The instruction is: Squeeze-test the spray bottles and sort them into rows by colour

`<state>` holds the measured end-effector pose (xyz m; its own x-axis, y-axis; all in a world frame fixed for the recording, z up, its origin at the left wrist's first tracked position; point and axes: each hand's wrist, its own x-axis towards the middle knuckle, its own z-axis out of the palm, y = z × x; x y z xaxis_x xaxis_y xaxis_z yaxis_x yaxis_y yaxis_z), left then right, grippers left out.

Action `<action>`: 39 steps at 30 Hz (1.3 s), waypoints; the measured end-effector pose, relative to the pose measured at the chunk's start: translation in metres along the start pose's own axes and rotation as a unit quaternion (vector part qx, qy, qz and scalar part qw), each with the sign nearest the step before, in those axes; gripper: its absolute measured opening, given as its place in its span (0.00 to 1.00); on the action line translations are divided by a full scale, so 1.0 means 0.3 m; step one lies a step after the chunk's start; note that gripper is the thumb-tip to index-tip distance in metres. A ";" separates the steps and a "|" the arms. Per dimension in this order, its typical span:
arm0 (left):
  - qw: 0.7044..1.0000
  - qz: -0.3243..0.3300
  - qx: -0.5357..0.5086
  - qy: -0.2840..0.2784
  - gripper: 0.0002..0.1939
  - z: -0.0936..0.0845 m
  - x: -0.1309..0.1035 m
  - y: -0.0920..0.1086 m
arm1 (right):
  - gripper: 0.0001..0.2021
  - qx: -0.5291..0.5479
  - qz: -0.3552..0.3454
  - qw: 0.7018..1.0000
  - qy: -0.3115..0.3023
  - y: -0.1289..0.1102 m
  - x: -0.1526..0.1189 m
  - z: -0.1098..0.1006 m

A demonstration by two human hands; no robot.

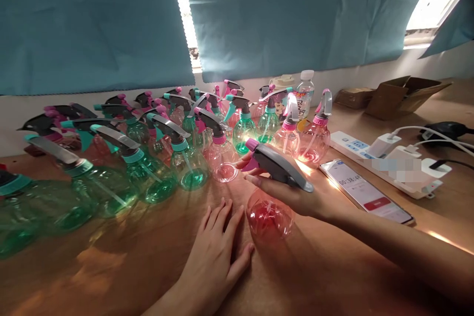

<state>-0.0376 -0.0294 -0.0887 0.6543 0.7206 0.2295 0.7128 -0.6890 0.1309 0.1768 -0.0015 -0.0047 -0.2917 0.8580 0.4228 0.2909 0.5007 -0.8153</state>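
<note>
My right hand (292,195) is wrapped round the neck of a pink spray bottle (269,215), just under its grey and pink trigger head. The bottle stands upright or nearly so, its round body showing below my palm. To its left, my left hand (218,242) lies flat on the wooden table (155,276), fingers spread, with the fingertips close to the bottle's base. Just beyond both hands is another pink spray bottle (222,158), beside a green spray bottle (189,168). The pink bottle's neck is partly hidden by my right hand.
Several green and pink spray bottles fill the left and back. A phone (366,192) showing a timer lies at right, beside a white power strip (388,163) with plugs and cables. Farther back are a labelled plastic bottle (305,91) and an open cardboard box (402,98). Blue curtains (296,15) hang behind.
</note>
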 end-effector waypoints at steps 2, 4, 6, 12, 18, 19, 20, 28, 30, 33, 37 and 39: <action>1.000 0.003 0.005 0.011 0.27 0.012 -0.004 -0.007 | 0.09 0.002 -0.004 1.000 0.000 -0.004 0.001 0.001; 1.000 0.008 0.011 0.017 0.26 0.021 -0.007 -0.012 | 0.09 -0.011 0.009 1.000 -0.008 -0.006 0.002 0.000; 1.000 0.012 0.014 0.019 0.25 0.025 -0.008 -0.016 | 0.09 -0.007 0.010 1.000 -0.011 -0.002 0.003 0.002; 1.000 0.013 0.014 0.020 0.26 0.027 -0.005 -0.015 | 0.11 0.068 -0.038 0.997 -0.007 0.035 0.005 0.021; 1.000 0.007 0.007 0.017 0.26 0.022 -0.006 -0.008 | 0.13 0.041 -0.017 0.999 -0.013 0.046 0.000 0.020; 1.000 0.007 0.007 0.017 0.26 0.022 -0.006 -0.008 | 0.13 0.036 -0.010 0.999 -0.017 0.048 -0.002 0.018; 1.000 0.006 0.007 0.016 0.26 0.022 -0.007 -0.008 | 0.14 0.032 -0.005 0.999 -0.018 0.050 -0.004 0.017; 1.000 0.006 0.007 0.008 0.25 0.015 -0.001 -0.006 | 0.15 0.016 0.031 0.999 0.001 0.058 -0.016 0.014; 1.000 0.004 0.007 -0.007 0.25 0.002 0.005 0.000 | 0.14 0.022 0.022 0.999 -0.008 0.052 -0.014 0.011; 0.999 0.001 0.013 -0.032 0.25 -0.016 0.012 0.008 | 0.12 0.028 0.007 0.999 -0.015 0.044 -0.011 0.009; 0.999 0.001 0.016 -0.028 0.25 -0.018 0.011 0.008 | 0.11 0.025 -0.010 1.000 -0.005 0.036 -0.010 0.011; 1.000 0.002 0.011 -0.024 0.25 -0.012 0.007 0.006 | 0.11 0.022 -0.010 1.000 -0.007 0.036 -0.010 0.012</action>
<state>-0.0358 -0.0294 -0.0844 0.6675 0.7216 0.1836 0.7157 -0.6898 0.1090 0.1776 0.0007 -0.0161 -0.3097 0.8464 0.4333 0.2454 0.5114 -0.8236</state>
